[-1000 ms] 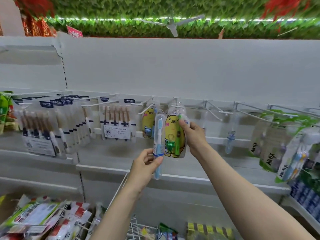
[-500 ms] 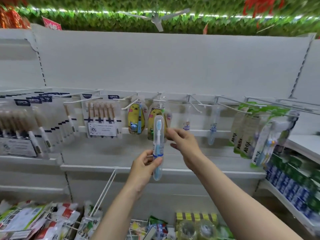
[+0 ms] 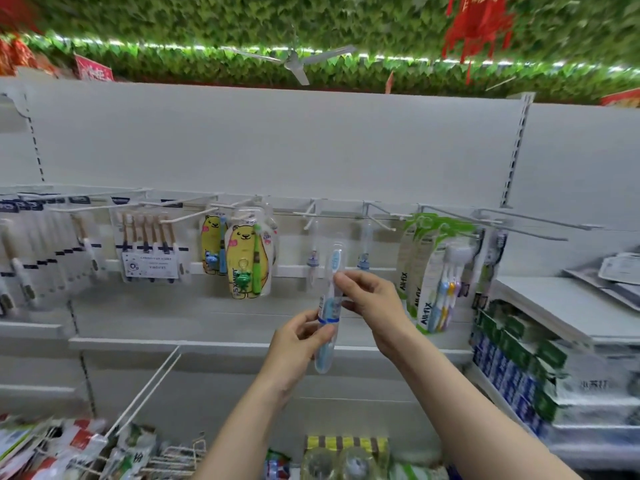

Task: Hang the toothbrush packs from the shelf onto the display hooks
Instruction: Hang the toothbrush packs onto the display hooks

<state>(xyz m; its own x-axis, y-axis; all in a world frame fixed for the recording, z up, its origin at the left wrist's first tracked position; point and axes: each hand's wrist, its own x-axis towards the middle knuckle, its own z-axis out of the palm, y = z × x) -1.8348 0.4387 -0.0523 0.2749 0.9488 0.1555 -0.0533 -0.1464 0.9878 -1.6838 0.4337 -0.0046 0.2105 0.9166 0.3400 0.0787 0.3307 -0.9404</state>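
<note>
The left hand (image 3: 298, 344) pinches the lower half of the blue toothbrush pack (image 3: 329, 306), keeping it upright; the right hand (image 3: 372, 299) pinches its middle, probably to steer the top onto the bare hook (image 3: 306, 213) just above.

Both arms reach up and forward. The left hand (image 3: 298, 342) grips the lower half of the toothbrush pack (image 3: 329, 306), thumb on front. The right hand (image 3: 372, 304) pinches its middle from the right.

blue toothbrush pack (image 3: 330, 299) | clear, upright | before display hooks (image 3: 308, 213)
</note>
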